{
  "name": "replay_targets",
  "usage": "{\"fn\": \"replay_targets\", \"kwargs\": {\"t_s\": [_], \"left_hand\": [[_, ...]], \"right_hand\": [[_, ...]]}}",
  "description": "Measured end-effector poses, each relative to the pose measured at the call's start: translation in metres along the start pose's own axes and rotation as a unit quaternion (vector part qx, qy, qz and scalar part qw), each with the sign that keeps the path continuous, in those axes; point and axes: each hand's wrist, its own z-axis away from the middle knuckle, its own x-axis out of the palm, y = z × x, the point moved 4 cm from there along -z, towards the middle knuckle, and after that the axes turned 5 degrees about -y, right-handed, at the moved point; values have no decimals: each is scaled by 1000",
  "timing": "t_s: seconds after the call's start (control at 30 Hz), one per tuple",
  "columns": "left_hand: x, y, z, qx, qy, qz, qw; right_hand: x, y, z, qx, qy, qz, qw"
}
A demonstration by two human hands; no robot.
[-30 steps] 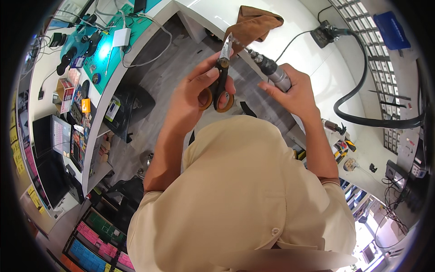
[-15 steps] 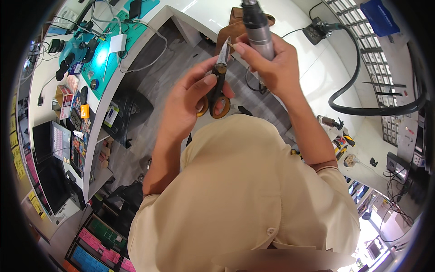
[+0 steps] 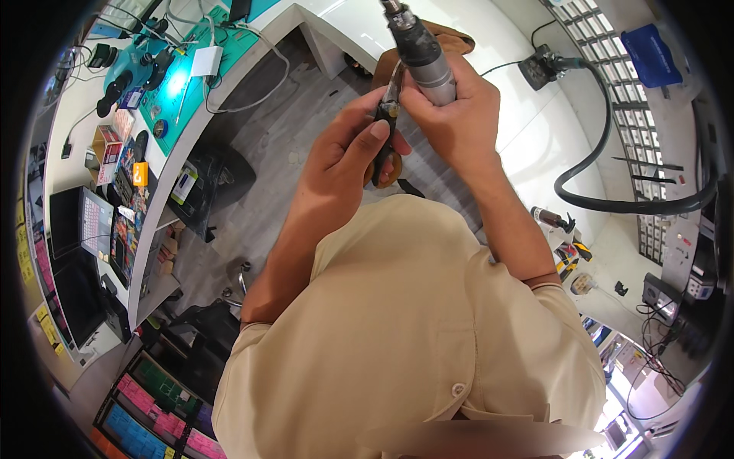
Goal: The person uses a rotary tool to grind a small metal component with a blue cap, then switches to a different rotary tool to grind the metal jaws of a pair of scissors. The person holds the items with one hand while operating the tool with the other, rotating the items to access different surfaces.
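Note:
My left hand (image 3: 342,157) is closed round the handles of a pair of scissors (image 3: 388,112), which have black and yellow-orange finger loops. Their blades point up and away from me, close against the fingers of my right hand (image 3: 468,109). That hand grips a cylindrical tool (image 3: 428,65) with a grey barrel, a black collar and a narrow metal tip slanting up to the left. Whether the right fingers also pinch something small by the blades is hidden. Behind both hands, a brown leather-like item (image 3: 453,40) lies on the white worktop (image 3: 527,115).
A thick black cable (image 3: 604,145) loops over the worktop from a black connector block (image 3: 540,67). On the left, a curved desk holds a lit green mat (image 3: 200,84), a laptop (image 3: 95,222) and wires. A black bin-like container (image 3: 218,180) stands on the floor.
The scissors and my left hand have moved right and slightly down, bringing the blades against my right fingers. The grey tool has tilted further left. The small thin piece by my right thumb no longer shows.

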Motion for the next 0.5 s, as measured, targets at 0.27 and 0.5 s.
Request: {"fn": "replay_targets", "kwargs": {"t_s": [0.27,0.5], "left_hand": [[1,-3,-6,1,-12,60,998],[3,-3,-6,-1,-11,0,1000]], "right_hand": [[3,5,3,-34,44,-71,996],[-2,5,0,-26,46,-16,998]]}}
